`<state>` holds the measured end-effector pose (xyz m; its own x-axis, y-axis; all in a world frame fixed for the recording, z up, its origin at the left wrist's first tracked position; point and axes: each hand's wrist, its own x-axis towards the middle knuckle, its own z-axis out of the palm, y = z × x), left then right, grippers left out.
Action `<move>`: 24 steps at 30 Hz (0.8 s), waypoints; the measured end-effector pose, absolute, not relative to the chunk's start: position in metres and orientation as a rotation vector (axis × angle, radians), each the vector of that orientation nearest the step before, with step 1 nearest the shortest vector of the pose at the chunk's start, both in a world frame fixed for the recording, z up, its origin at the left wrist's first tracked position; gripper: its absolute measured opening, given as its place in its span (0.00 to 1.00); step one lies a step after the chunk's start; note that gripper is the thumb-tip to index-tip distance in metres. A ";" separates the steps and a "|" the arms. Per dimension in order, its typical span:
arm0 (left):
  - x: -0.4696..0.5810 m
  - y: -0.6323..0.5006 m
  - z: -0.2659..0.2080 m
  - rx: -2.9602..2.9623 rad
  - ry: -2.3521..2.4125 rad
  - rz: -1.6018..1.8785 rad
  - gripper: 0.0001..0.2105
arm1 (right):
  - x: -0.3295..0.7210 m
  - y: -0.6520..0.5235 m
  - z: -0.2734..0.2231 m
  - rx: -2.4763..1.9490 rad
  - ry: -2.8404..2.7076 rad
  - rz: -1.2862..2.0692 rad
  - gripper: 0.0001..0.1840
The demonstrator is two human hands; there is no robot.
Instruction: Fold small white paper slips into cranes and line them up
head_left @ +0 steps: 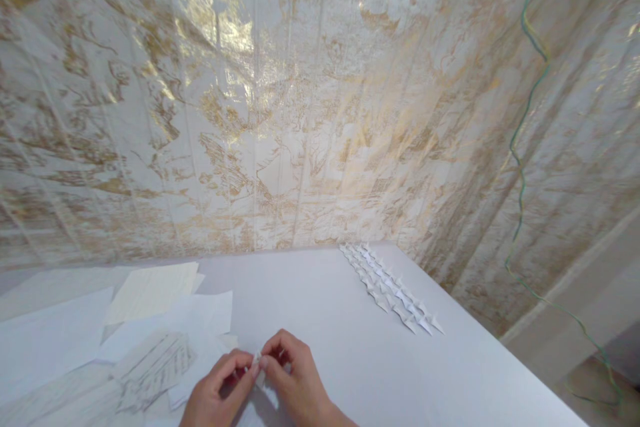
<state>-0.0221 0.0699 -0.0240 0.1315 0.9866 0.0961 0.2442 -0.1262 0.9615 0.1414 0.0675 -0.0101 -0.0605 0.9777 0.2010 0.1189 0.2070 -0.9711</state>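
Note:
Near the front of the white table, my left hand (219, 388) and my right hand (296, 373) meet fingertip to fingertip. Between them they pinch a small piece of folded white paper (257, 360). Most of it is hidden by the fingers, so its full shape does not show. Thumb and forefinger of each hand press on it. Just left of my left hand lie loose paper sheets, among them a cut stack of paper with dark lines (155, 370). Rows of small folded white paper pieces with pointed tips (390, 287) stand toward the table's right side.
White sheets (50, 327) and a cream sheet (153, 290) overlap across the left of the table (320, 293). A gold-patterned curtain (280, 113) hangs behind it. The table's right edge slants toward the front. A green cord (523, 180) dangles at the right.

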 end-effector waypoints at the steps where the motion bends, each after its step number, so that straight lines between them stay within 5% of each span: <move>1: -0.023 0.071 -0.023 1.548 1.240 1.069 0.22 | 0.141 0.068 -0.010 -1.115 -1.396 1.063 0.05; 8: -0.021 0.070 -0.019 1.582 1.242 1.115 0.25 | 0.139 0.070 -0.013 -1.067 -1.264 1.231 0.12; 24: -0.022 0.073 -0.031 1.636 1.328 1.129 0.21 | 0.140 0.067 -0.014 -1.079 -1.342 1.147 0.05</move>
